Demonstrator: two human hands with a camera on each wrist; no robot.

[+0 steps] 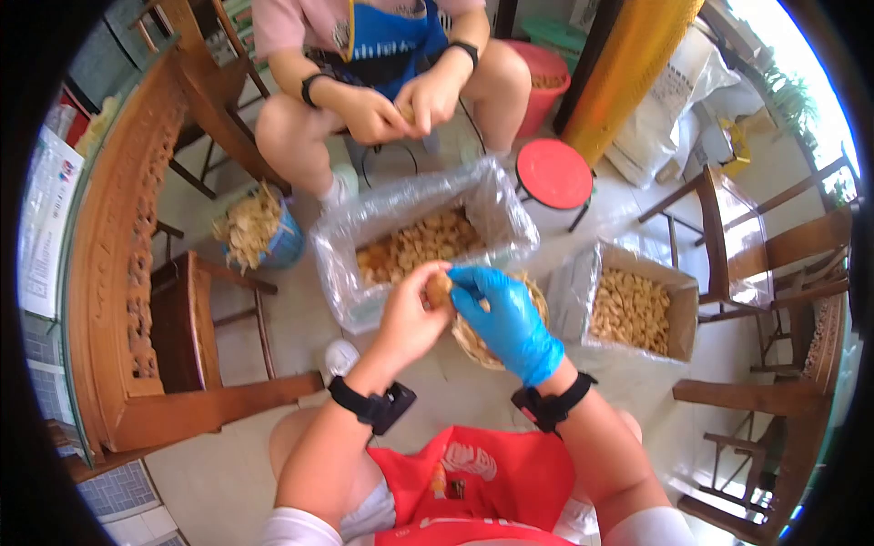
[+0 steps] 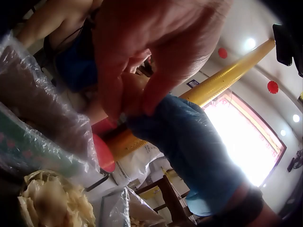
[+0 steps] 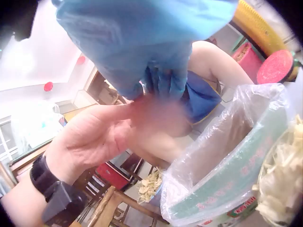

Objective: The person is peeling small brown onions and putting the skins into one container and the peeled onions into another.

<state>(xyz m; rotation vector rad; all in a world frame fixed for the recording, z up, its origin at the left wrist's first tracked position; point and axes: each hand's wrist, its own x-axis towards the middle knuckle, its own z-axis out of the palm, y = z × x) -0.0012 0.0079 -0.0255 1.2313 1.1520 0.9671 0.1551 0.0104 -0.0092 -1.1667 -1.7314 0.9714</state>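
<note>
Between my two hands, over the front edge of a plastic-lined box, is a small rounded tan-brown piece. My bare left hand grips it between thumb and fingers. My right hand, in a blue glove, pinches its right side with the fingertips. The left wrist view shows part of the piece between the thumb and fingers; in the right wrist view the contact is blurred. Similar tan pieces lie in the lined box. Partly behind the gloved hand is a basket of pale, thin peelings.
Another person's hands hold a small tan piece across the box. A second lined carton of tan pieces stands at right, near a red stool. At left are a blue bucket of peelings and a wooden chair.
</note>
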